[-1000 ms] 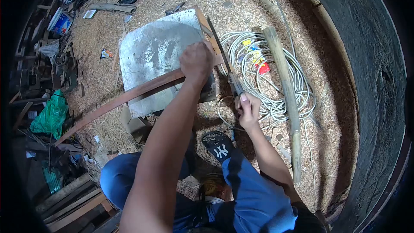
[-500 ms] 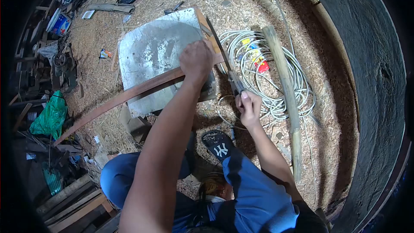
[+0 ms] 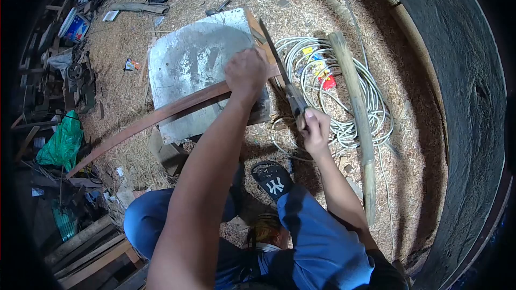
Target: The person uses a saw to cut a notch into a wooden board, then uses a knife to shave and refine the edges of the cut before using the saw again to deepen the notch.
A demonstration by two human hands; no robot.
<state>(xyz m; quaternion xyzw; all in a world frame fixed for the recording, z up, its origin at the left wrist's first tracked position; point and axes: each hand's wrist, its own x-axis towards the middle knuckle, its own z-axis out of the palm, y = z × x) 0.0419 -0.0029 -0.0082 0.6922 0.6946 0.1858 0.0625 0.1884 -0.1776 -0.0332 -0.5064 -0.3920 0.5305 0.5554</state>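
Note:
My left hand (image 3: 246, 74) is closed around a long, curved wooden strip (image 3: 183, 104) and presses it down on a worn, metal-topped low table (image 3: 183, 64). The strip's short end sticks out past the table's right edge, while its long end sweeps down to the lower left. In my right hand (image 3: 316, 131) is the handle of a handsaw (image 3: 284, 72), fingers wrapped round it. The narrow blade points up and away, crossing the strip near its short end. Whether the teeth are in the wood is too small to tell.
Right of the table lies a coil of pale cable (image 3: 344, 129) with a wooden pole (image 3: 355, 96) across it. A large dark timber (image 3: 451, 75) curves along the right side. Wood shavings cover the ground. At left are a green plastic bag (image 3: 62, 142) and scrap wood.
The saw and my right hand have shifted slightly to the right. My left hand keeps its hold on the strip, nearly in the same place.

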